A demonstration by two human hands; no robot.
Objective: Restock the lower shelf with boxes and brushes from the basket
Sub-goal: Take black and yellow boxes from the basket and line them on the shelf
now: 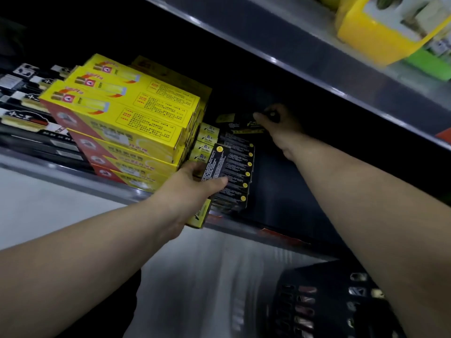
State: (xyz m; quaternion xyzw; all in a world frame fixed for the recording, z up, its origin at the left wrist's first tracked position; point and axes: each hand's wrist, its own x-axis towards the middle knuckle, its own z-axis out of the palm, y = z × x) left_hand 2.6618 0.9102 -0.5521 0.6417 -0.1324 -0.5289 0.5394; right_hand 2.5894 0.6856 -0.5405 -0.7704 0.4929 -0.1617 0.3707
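Observation:
My left hand [195,184] grips a small black box with a yellow dot [216,164] at the front of a stack of like black boxes [238,172] on the lower shelf [280,198]. Deeper in the shelf, my right hand [278,123] holds a black-and-yellow box [241,124] above the back of that stack. The dark basket [324,301] stands on the floor at the lower right, with several items showing through its slotted side. Brush packs [26,108] lie at the shelf's far left.
Stacked large yellow boxes [122,118] fill the shelf left of the black boxes. Right of the stack the shelf floor is dark and bare. The upper shelf edge [317,69] runs overhead, carrying a yellow container [380,30]. Pale floor lies below.

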